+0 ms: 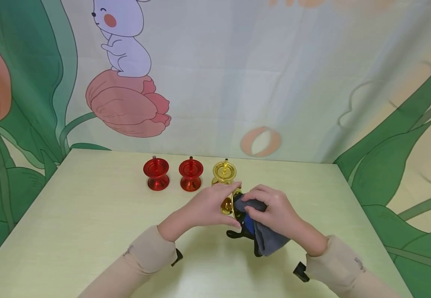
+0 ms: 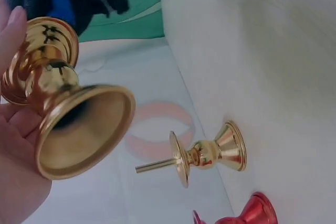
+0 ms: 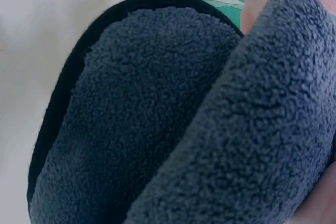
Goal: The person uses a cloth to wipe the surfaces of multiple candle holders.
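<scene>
My left hand [image 1: 210, 205] grips a shiny gold candle holder [image 2: 52, 81], tipped on its side above the table. In the left wrist view its hollow base faces the camera. My right hand [image 1: 276, 209] holds a folded grey fleecy cloth [image 1: 269, 241] with black edging, a blue patch and a black loop. Its fingers press the cloth against the dish end of the holder, hiding most of that dish. Fleece [image 3: 142, 93] fills most of the right wrist view.
A second gold candle holder [image 1: 224, 170] with a thin spike stands upright just behind my hands. To its left stand two red candle holders, one in the middle [image 1: 191, 182] and one further left [image 1: 158, 182]. Behind the pale table [image 1: 88, 231] hangs a printed curtain [image 1: 208, 82].
</scene>
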`<move>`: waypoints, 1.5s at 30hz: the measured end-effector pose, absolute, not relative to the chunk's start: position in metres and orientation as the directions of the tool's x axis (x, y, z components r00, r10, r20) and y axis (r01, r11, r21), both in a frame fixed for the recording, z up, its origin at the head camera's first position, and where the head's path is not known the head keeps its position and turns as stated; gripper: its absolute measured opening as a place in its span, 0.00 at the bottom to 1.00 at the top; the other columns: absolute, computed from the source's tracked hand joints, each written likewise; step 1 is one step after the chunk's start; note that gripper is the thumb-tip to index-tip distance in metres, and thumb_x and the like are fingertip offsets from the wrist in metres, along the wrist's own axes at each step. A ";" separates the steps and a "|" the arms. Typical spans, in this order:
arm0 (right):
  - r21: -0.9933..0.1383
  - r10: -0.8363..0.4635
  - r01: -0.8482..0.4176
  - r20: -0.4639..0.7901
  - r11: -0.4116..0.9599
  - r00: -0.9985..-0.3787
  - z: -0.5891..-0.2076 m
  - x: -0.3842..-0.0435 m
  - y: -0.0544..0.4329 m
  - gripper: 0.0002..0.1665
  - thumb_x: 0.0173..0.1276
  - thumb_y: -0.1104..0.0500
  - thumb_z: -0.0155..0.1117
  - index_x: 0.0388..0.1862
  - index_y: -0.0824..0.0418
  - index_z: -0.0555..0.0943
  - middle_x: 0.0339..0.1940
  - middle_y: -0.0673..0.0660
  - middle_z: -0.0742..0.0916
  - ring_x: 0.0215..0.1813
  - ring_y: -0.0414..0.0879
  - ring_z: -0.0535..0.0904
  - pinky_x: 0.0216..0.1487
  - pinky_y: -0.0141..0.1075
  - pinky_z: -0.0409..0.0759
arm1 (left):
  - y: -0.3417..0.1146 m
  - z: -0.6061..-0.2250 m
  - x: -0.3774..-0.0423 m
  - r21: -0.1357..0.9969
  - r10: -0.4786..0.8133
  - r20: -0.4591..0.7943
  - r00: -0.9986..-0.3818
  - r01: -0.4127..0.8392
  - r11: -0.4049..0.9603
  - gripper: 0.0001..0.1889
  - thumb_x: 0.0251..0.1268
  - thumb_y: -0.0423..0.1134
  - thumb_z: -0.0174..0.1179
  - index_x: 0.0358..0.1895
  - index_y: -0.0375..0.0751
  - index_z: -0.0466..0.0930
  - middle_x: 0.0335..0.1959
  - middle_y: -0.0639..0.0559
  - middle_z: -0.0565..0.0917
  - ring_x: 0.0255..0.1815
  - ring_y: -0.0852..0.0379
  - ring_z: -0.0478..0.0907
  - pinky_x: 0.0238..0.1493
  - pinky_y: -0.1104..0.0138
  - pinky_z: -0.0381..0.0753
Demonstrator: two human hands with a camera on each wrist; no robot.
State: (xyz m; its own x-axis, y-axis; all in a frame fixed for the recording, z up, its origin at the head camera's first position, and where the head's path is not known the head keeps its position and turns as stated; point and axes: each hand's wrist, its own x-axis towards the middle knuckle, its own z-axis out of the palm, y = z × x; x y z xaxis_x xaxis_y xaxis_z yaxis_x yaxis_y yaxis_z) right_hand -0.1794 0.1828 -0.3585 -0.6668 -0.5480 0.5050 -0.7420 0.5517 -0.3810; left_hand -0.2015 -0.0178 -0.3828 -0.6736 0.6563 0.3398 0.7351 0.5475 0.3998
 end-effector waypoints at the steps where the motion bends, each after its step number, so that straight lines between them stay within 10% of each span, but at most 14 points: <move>1: -0.382 -0.548 -0.743 0.506 0.550 -0.666 -0.359 -0.179 0.182 0.09 0.50 0.63 0.66 0.33 0.57 0.81 0.32 0.51 0.82 0.32 0.39 0.78 0.31 0.30 0.78 | -0.017 -0.382 -0.201 0.418 0.653 0.317 -0.688 0.720 0.555 0.49 0.33 0.60 0.68 0.63 0.42 0.61 0.49 0.53 0.77 0.45 0.59 0.73 0.44 0.69 0.75; 4: -0.411 -0.519 -0.719 0.502 0.561 -0.692 -0.360 -0.180 0.182 0.09 0.50 0.63 0.66 0.33 0.57 0.81 0.33 0.50 0.82 0.34 0.40 0.78 0.33 0.31 0.78 | -0.013 -0.384 -0.197 0.343 0.630 0.393 -0.670 0.742 0.575 0.47 0.33 0.59 0.69 0.60 0.40 0.64 0.49 0.52 0.77 0.48 0.58 0.74 0.48 0.67 0.75; 11: -0.477 -0.462 -0.673 0.492 0.566 -0.738 -0.361 -0.180 0.184 0.09 0.51 0.64 0.65 0.34 0.57 0.81 0.33 0.50 0.83 0.36 0.40 0.79 0.35 0.32 0.78 | -0.005 -0.403 -0.188 -0.005 0.510 0.756 -0.412 0.774 0.633 0.46 0.32 0.59 0.69 0.56 0.32 0.68 0.53 0.44 0.76 0.55 0.52 0.73 0.59 0.60 0.69; 24: -0.412 -0.534 -0.740 0.515 0.531 -0.670 -0.366 -0.179 0.185 0.09 0.49 0.64 0.67 0.32 0.57 0.81 0.32 0.50 0.82 0.33 0.40 0.78 0.32 0.31 0.78 | -0.016 -0.377 -0.199 0.499 0.674 0.161 -0.721 0.648 0.575 0.50 0.37 0.60 0.66 0.66 0.43 0.56 0.59 0.51 0.71 0.54 0.59 0.72 0.52 0.66 0.73; 35: -0.675 -0.346 -0.458 0.306 0.579 -0.887 -0.360 -0.179 0.182 0.11 0.56 0.57 0.64 0.39 0.56 0.81 0.40 0.53 0.84 0.41 0.42 0.80 0.40 0.32 0.78 | -0.011 -0.406 -0.192 0.166 0.529 0.636 -0.562 0.769 0.618 0.45 0.33 0.58 0.69 0.57 0.35 0.66 0.53 0.48 0.77 0.53 0.55 0.73 0.60 0.64 0.67; 45: -0.868 -0.138 -0.268 0.231 0.417 -0.963 -0.353 -0.185 0.198 0.15 0.61 0.57 0.59 0.45 0.62 0.78 0.41 0.61 0.82 0.30 0.36 0.78 0.30 0.30 0.79 | -0.012 -0.415 -0.187 0.438 0.313 0.627 -0.713 0.655 0.615 0.46 0.28 0.56 0.72 0.57 0.37 0.67 0.49 0.48 0.78 0.52 0.53 0.73 0.49 0.63 0.76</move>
